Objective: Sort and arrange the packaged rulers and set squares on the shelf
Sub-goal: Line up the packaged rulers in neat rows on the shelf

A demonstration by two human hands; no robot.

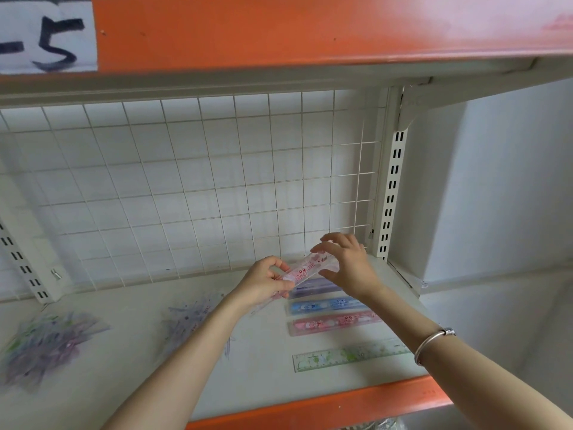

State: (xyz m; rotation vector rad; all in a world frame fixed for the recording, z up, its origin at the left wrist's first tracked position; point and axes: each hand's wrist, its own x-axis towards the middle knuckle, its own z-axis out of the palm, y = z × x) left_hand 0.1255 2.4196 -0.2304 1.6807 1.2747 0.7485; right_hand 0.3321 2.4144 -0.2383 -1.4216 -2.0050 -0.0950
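Both hands hold a clear packaged ruler with pink print (311,266) above the back right of the shelf (139,383). My left hand (266,282) pinches its near-left end. My right hand (347,262) curls over its far-right end with fingers spread. Below them, four packaged rulers lie in a row on the shelf: a purple ruler (313,287), a blue ruler (325,305), a pink ruler (333,324) and a green ruler (350,355) nearest the front.
Two loose piles of clear packaged set squares lie on the shelf, a left pile (46,342) and a middle pile (189,321). A white wire grid (186,187) backs the shelf. An orange upper shelf edge (310,29) hangs overhead. A slotted upright (392,187) stands at right.
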